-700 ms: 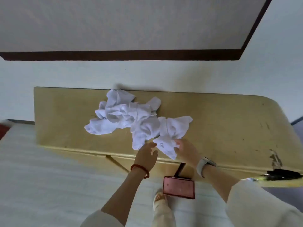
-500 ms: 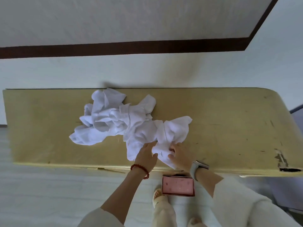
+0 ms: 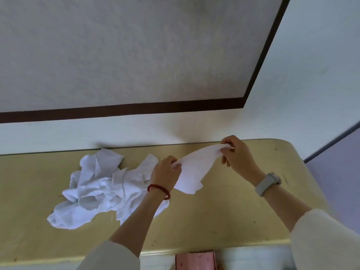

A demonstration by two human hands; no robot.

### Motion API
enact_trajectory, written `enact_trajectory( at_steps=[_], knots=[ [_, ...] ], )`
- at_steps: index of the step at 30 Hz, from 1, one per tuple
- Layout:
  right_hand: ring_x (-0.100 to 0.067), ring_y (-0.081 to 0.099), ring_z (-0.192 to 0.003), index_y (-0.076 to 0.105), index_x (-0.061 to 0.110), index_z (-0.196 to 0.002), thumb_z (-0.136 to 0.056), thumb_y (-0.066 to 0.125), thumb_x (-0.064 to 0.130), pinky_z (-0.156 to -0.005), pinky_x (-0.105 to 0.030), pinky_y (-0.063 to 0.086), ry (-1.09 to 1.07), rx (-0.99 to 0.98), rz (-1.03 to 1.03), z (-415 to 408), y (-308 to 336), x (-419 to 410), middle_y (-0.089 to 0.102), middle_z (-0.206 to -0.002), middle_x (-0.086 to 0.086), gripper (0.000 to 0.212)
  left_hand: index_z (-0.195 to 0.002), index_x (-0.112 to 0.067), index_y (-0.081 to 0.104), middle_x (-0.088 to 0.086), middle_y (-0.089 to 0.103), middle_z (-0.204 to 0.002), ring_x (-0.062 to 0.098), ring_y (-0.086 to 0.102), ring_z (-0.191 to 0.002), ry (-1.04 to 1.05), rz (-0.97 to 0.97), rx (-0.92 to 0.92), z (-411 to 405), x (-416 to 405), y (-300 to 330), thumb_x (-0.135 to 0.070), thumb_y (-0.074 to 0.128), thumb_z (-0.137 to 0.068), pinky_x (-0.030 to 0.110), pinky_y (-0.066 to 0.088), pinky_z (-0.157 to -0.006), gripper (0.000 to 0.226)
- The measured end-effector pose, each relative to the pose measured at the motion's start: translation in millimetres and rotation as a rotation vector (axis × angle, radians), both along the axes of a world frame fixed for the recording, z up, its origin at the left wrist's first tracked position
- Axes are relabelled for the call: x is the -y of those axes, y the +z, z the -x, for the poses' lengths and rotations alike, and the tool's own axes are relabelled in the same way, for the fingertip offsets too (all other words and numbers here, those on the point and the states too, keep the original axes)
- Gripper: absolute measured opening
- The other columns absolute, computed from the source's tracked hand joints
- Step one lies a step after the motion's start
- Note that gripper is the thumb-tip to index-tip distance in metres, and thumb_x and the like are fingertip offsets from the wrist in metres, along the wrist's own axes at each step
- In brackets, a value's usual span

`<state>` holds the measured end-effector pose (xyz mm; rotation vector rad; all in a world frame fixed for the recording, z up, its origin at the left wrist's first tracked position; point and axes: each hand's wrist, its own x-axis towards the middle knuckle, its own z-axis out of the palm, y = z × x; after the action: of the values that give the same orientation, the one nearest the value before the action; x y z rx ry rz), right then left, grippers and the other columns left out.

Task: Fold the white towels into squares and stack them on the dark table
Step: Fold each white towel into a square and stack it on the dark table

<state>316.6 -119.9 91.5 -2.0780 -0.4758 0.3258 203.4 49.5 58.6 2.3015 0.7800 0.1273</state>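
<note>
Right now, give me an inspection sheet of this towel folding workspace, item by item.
Surface: scuffed yellowish-tan table, marks near the right end.
Job's things: one white cloth towel held stretched above the table; crumpled pile of white towels at left; no folded stack seen.
Clutter: pink box below the near edge.
Grips: left hand and right hand each pinch a towel end.
Cables: nothing seen.
Surroundings: pale wall, dark brown trim.

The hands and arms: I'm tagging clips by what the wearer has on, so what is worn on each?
The left hand has a bracelet of red beads at the wrist and a cream sleeve pushed up near the elbow. The right hand has a pale grey watch on a matching strap and the same cream sleeve. No rings show on the fingers.
</note>
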Motion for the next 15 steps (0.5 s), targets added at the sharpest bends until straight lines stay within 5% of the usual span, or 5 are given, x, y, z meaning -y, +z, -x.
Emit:
enact_trajectory(
  at_steps=[7,11,15],
  knots=[
    [-0.017,0.063,-0.063,0.049,0.011,-0.090,-0.091,0.045,0.000,-0.065,-0.029,0.056,-0.155,0.210,-0.246,-57.3,82.4,38.2,0.056,-0.073,0.002,0.011,-0.103,-0.010,0.062,0.006,0.064,-0.104,0.025,0.058,-0.092,-0.057,-0.272,0.329,-72.6,-3.1,95.5,-0.018,0.050,-0.092,0.027,0.040,-0.078,0.019],
    [-0.017,0.064,-0.072,0.045,0.021,-0.080,-0.089,0.047,-0.003,-0.075,-0.038,0.055,-0.201,0.230,-0.384,-69.2,107.5,55.2,0.054,-0.080,0.004,0.026,-0.094,-0.005,0.066,0.010,0.066,-0.093,0.032,0.062,-0.082,-0.079,-0.417,0.568,-89.4,2.2,129.9,-0.010,0.055,-0.088,0.038,0.046,-0.077,0.013],
    [-0.016,0.062,-0.081,0.046,0.017,-0.081,-0.085,0.054,-0.005,-0.072,-0.027,0.052,-0.197,0.307,-0.361,-64.4,103.9,80.2,0.056,-0.082,0.006,0.023,-0.083,-0.008,0.067,0.005,0.066,-0.080,0.024,0.062,-0.072,-0.186,-0.561,0.687,-88.8,11.0,121.5,-0.016,0.050,-0.083,0.033,0.045,-0.075,0.019]
  ],
)
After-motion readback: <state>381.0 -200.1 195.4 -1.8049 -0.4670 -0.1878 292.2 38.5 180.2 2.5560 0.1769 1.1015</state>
